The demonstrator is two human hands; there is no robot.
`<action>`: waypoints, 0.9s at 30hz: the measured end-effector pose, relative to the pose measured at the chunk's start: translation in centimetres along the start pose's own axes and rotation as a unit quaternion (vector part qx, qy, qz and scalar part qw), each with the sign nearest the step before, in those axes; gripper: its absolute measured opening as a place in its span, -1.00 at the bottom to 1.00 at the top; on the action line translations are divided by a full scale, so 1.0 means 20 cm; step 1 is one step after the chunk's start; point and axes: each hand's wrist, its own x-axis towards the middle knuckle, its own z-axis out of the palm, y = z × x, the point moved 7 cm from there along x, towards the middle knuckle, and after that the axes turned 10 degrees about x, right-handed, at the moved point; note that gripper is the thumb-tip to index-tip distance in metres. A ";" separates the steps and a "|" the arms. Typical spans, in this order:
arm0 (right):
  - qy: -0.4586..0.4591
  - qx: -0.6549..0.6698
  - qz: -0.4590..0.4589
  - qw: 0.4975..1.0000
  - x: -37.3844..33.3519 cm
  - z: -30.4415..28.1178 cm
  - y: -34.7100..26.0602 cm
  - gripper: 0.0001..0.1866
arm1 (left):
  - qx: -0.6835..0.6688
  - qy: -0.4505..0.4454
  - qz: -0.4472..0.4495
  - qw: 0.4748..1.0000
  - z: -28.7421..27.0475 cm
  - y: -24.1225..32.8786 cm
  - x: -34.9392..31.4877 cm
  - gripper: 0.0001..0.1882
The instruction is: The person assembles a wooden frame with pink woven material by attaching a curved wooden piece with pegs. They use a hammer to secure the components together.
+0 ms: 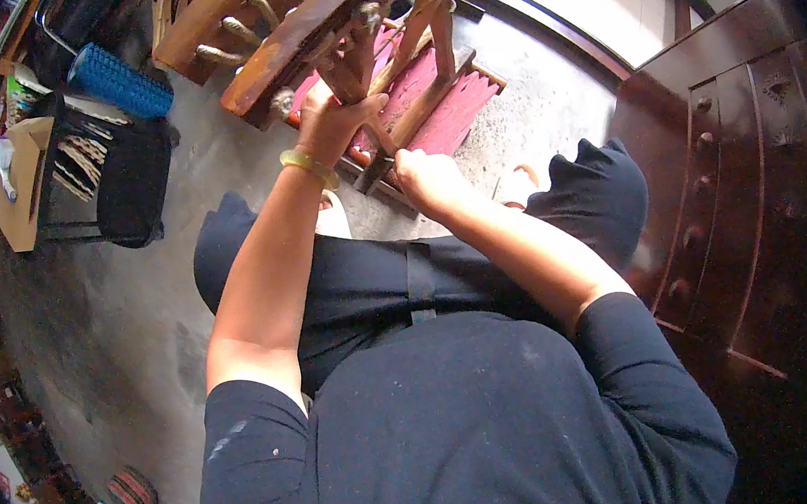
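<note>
A brown wooden piece of furniture (297, 43) with curved rails, slanted bars and pale knobbly pegs stands tilted in front of me. My left hand (333, 125), with a pale bangle at the wrist, is closed around one of its lower bars. Just right of it and nearer to me, my right hand (430, 183) is closed, its fingertips by a thin brown strip (379, 137) that runs up toward the left hand. What the right fingers grip is too small to make out. Beneath the bars lie worn red planks (431, 103).
On the left stands a black cart (128, 180) with a cardboard box (22, 198) and a blue textured cylinder (121, 80). A dark wooden cabinet (718, 183) rises along the right. A round striped object (132, 493) sits on the floor at lower left.
</note>
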 end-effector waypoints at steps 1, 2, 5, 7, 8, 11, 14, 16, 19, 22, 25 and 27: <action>0.004 -0.004 0.020 1.000 0.02 0.01 0.01 -0.81 | 0.009 -0.015 0.002 1.000 0.01 -0.03 0.01 -0.84; 0.000 -0.003 0.035 0.999 0.02 0.04 0.01 -0.81 | 0.017 -0.029 0.005 0.999 0.01 -0.06 0.02 -0.86; -0.015 -0.002 0.067 0.998 0.03 0.07 0.03 -0.81 | 0.057 -0.021 0.025 0.998 0.03 -0.07 0.03 -0.86; -0.027 0.000 0.071 0.997 0.03 0.06 0.02 -0.81 | 0.049 -0.020 0.027 0.998 0.02 -0.04 0.02 -0.85; -0.027 0.005 0.076 0.997 0.03 0.05 0.02 -0.80 | 0.059 -0.018 0.024 0.998 0.02 -0.05 0.02 -0.86; -0.032 0.004 0.053 0.998 0.03 0.07 0.02 -0.80 | 0.069 -0.010 0.010 0.998 0.01 -0.07 0.02 -0.86; -0.033 0.007 0.066 0.997 0.05 0.07 0.03 -0.80 | 0.021 -0.004 -0.006 1.000 0.01 -0.06 0.03 -0.86; -0.029 0.011 0.066 0.997 0.04 0.07 0.01 -0.80 | 0.051 -0.007 -0.008 0.999 -0.01 -0.05 0.02 -0.87; -0.020 0.018 0.083 0.996 0.04 0.08 0.01 -0.79 | 0.064 -0.014 -0.017 0.998 -0.01 -0.07 0.03 -0.90; -0.016 0.036 0.107 0.994 0.03 0.09 -0.01 -0.78 | 0.117 -0.039 -0.027 0.992 -0.02 -0.10 0.03 -0.88; 0.007 0.029 0.091 0.995 0.00 0.04 -0.04 -0.79 | 0.160 -0.037 0.018 0.986 -0.01 -0.03 0.03 -0.87; 0.003 0.010 0.029 1.000 -0.04 0.05 -0.13 -0.80 | 0.195 0.011 0.080 0.978 -0.02 -0.02 0.03 -0.85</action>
